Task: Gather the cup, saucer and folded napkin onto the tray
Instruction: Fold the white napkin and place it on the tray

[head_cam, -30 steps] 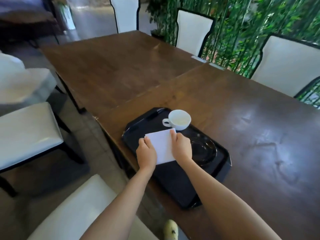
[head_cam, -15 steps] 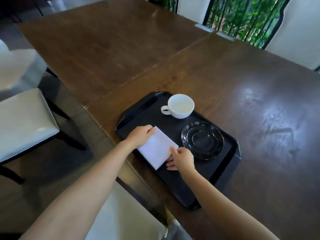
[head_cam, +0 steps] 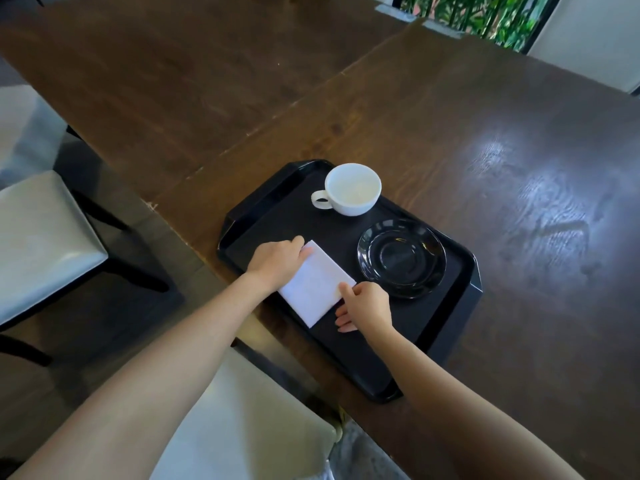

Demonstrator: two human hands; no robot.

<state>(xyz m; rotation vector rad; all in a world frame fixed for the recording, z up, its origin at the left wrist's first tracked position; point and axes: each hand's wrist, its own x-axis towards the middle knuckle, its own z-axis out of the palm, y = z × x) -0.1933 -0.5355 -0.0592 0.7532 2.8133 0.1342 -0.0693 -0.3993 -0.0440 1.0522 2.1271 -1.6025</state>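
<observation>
A black tray [head_cam: 460, 306] lies near the front edge of the dark wooden table. On its far end stands a white cup [head_cam: 353, 188], handle to the left. A black saucer [head_cam: 401, 258] sits on the tray's right side. A folded white napkin [head_cam: 317, 284] lies flat on the tray's near-left part. My left hand [head_cam: 277, 259] rests on the napkin's left edge. My right hand [head_cam: 367, 304] touches its right corner with thumb and fingers.
The wooden table [head_cam: 450, 133] stretches far and right. White-cushioned chairs stand at the left [head_cam: 38, 237] and under my arms [head_cam: 249, 427]. Green plants [head_cam: 485, 15] show behind the table's far edge.
Both hands have lowered the napkin from the air onto the tray and now rest at its opposite edges. The view has tilted down and closer.
</observation>
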